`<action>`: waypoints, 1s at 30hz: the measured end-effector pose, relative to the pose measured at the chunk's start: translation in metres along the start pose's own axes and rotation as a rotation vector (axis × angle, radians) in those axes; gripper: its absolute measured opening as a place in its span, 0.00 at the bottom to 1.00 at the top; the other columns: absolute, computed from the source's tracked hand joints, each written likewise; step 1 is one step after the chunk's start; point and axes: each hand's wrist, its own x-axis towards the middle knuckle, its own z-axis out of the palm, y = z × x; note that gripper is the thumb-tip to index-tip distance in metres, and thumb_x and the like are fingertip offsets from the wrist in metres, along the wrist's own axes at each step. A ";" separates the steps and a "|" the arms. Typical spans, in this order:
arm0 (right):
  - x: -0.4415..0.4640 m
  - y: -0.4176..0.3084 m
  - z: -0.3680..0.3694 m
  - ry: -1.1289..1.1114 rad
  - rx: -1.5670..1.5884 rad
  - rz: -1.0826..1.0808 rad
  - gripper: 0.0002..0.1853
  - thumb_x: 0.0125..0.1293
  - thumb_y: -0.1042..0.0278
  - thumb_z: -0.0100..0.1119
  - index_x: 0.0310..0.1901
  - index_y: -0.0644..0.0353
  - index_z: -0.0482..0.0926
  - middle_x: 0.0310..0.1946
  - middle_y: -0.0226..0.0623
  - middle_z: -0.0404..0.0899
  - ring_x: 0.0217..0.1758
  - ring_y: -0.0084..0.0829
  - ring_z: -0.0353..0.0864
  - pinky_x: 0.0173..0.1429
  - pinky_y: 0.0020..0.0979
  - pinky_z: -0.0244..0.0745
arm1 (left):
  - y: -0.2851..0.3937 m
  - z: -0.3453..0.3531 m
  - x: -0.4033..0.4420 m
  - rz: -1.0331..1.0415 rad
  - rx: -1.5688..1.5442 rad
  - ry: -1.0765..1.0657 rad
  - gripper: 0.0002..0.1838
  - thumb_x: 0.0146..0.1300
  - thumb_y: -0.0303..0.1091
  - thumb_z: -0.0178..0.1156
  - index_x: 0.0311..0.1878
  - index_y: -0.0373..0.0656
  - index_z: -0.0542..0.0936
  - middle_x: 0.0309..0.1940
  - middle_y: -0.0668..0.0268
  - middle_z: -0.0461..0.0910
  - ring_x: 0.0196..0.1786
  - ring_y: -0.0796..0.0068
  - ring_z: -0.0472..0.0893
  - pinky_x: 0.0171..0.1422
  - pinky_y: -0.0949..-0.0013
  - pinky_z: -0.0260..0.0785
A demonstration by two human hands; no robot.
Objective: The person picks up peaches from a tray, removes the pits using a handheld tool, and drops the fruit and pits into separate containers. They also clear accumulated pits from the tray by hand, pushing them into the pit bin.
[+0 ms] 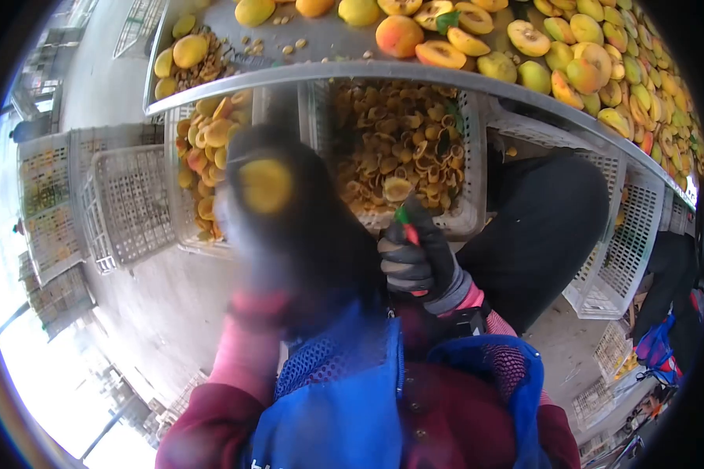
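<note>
My left hand [250,160], in a dark glove, is smeared by motion above the left crate. A round yellow peach piece [266,186] shows against its glove and appears held; the fingers are hard to make out. My right hand [414,262], in a grey and black glove, is closed around a small tool with a red and green handle [409,229]. Its working end cannot be made out. Just beyond this hand, a crate [471,168] holds many brownish-yellow peach scraps [407,141]. Peach pieces [211,144] fill the crate on the left.
Overhead in view, a metal table [328,47] carries whole and halved peaches [587,59], with loose pits [203,66] at its left. White plastic crates [129,203] stand at left, and others [622,234] at right. Another person's dark-clothed leg [669,270] shows at far right.
</note>
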 end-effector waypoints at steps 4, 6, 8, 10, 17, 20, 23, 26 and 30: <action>0.001 -0.006 0.015 0.111 -0.134 -0.037 0.31 0.69 0.35 0.38 0.39 0.57 0.80 0.14 0.22 0.57 0.12 0.17 0.55 0.13 0.20 0.53 | -0.037 -0.044 0.064 -0.160 0.863 -0.120 0.21 0.61 0.48 0.60 0.48 0.40 0.79 0.47 0.57 0.77 0.52 0.57 0.75 0.58 0.58 0.66; 0.004 -0.015 0.017 0.134 -0.140 -0.043 0.30 0.69 0.35 0.38 0.35 0.56 0.78 0.14 0.22 0.57 0.12 0.17 0.54 0.13 0.20 0.51 | -0.024 -0.029 0.085 0.011 0.724 0.000 0.21 0.59 0.46 0.63 0.50 0.41 0.79 0.47 0.55 0.77 0.53 0.54 0.73 0.58 0.56 0.65; 0.006 -0.020 0.013 0.224 -0.153 -0.075 0.30 0.69 0.35 0.38 0.33 0.55 0.77 0.14 0.22 0.57 0.12 0.16 0.54 0.14 0.20 0.52 | 0.040 0.012 0.109 -0.059 0.348 -0.045 0.21 0.58 0.42 0.64 0.50 0.39 0.79 0.43 0.56 0.79 0.47 0.60 0.78 0.51 0.62 0.70; 0.011 -0.020 0.019 0.396 -0.303 -0.133 0.29 0.68 0.34 0.40 0.32 0.54 0.75 0.14 0.22 0.57 0.12 0.16 0.54 0.14 0.20 0.52 | 0.080 0.063 0.129 -0.072 0.085 -0.280 0.21 0.56 0.41 0.65 0.50 0.42 0.78 0.41 0.59 0.80 0.43 0.63 0.80 0.48 0.64 0.72; 0.005 -0.027 0.037 0.701 -0.589 -0.314 0.26 0.67 0.35 0.45 0.34 0.53 0.73 0.16 0.23 0.64 0.14 0.18 0.60 0.16 0.21 0.56 | 0.088 0.156 0.194 0.333 0.337 -0.800 0.38 0.47 0.49 0.67 0.62 0.55 0.64 0.52 0.58 0.71 0.52 0.53 0.76 0.54 0.54 0.72; 0.007 -0.028 0.042 0.709 -0.575 -0.357 0.21 0.68 0.41 0.48 0.40 0.54 0.74 0.19 0.25 0.67 0.18 0.20 0.65 0.20 0.23 0.61 | 0.078 0.150 0.196 0.398 0.300 -0.805 0.38 0.45 0.50 0.68 0.61 0.55 0.65 0.53 0.58 0.69 0.53 0.53 0.76 0.54 0.53 0.72; 0.012 -0.023 0.060 0.763 -0.708 -0.444 0.19 0.69 0.47 0.50 0.46 0.55 0.73 0.23 0.27 0.70 0.23 0.21 0.70 0.23 0.25 0.65 | 0.075 0.148 0.194 0.369 0.267 -0.675 0.38 0.43 0.44 0.70 0.60 0.48 0.67 0.48 0.57 0.73 0.47 0.53 0.78 0.51 0.57 0.73; 0.008 -0.019 0.064 0.826 -0.820 -0.556 0.18 0.69 0.50 0.50 0.47 0.58 0.73 0.24 0.29 0.72 0.22 0.22 0.71 0.22 0.25 0.65 | 0.077 0.129 0.184 0.089 -0.091 -0.608 0.32 0.49 0.44 0.69 0.56 0.43 0.71 0.48 0.56 0.77 0.47 0.60 0.79 0.51 0.62 0.72; -0.004 -0.018 0.098 0.657 -0.901 -0.603 0.19 0.70 0.51 0.49 0.47 0.60 0.73 0.26 0.32 0.73 0.15 0.22 0.67 0.17 0.24 0.63 | 0.106 0.077 0.120 -0.546 -1.216 -0.744 0.30 0.62 0.46 0.58 0.60 0.33 0.69 0.47 0.64 0.76 0.51 0.73 0.77 0.55 0.70 0.70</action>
